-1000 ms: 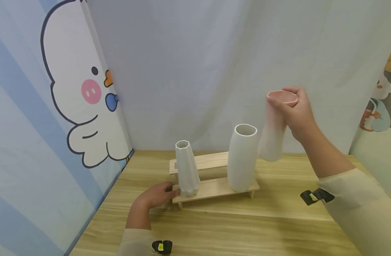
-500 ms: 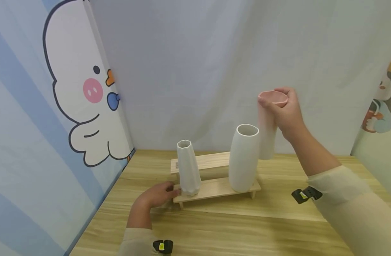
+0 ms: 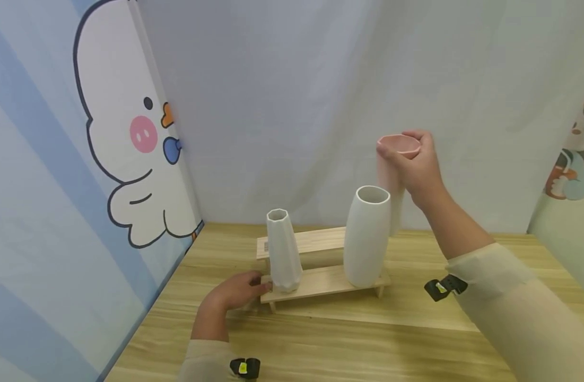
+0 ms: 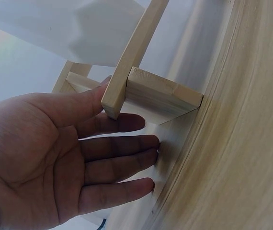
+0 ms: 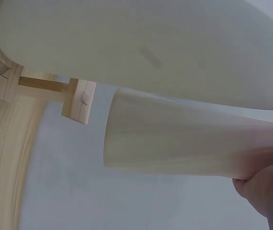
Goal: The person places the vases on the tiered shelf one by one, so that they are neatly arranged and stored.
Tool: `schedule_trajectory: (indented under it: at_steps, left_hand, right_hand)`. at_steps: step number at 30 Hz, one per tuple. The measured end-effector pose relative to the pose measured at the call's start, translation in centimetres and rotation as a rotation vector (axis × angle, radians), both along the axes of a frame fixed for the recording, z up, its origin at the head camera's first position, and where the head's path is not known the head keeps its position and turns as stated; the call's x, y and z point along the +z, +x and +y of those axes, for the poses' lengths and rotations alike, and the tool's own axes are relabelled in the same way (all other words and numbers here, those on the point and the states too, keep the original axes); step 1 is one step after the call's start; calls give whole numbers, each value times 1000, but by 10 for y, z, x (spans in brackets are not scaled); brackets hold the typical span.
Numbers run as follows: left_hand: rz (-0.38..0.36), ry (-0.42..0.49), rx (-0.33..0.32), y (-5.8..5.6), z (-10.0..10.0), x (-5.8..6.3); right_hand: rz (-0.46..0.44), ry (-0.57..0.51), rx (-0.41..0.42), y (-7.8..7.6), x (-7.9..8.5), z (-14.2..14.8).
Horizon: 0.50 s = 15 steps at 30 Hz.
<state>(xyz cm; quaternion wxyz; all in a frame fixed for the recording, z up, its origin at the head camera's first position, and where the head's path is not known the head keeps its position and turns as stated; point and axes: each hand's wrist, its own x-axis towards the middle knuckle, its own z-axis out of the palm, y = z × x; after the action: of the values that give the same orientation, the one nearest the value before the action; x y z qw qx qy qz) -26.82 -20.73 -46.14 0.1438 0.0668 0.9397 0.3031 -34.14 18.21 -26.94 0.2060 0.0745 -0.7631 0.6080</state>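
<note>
My right hand grips a pink-to-white vase by its rim, thumb at the near side. The vase hangs upright in the air, its lower part hidden behind a tall smooth white vase. In the right wrist view its pale base end is apart from the wooden stand. On the stand's lower front step, the smooth vase is at the right and a faceted white vase at the left. My left hand pinches the left end of that step between thumb and index finger, other fingers extended below.
The stand's higher back step runs behind the two standing vases. A wood-grain table lies under everything. A pale curtain closes off the back, and a cartoon-printed sheet hangs at the left.
My right hand has moved left with the pink-to-white vase, bringing it behind the smooth white vase. My left hand keeps its hold on the stand. The head view has shifted slightly.
</note>
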Motion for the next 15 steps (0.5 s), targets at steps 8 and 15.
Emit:
schedule_trajectory:
  at_steps: [8, 15]
  left_hand:
    - [-4, 1, 6, 0, 0, -1]
    - [-11, 0, 12, 0, -1, -1]
  right_hand:
    - [-17, -16, 26, -3, -1, -10]
    - [-25, -20, 48, -4, -3, -18]
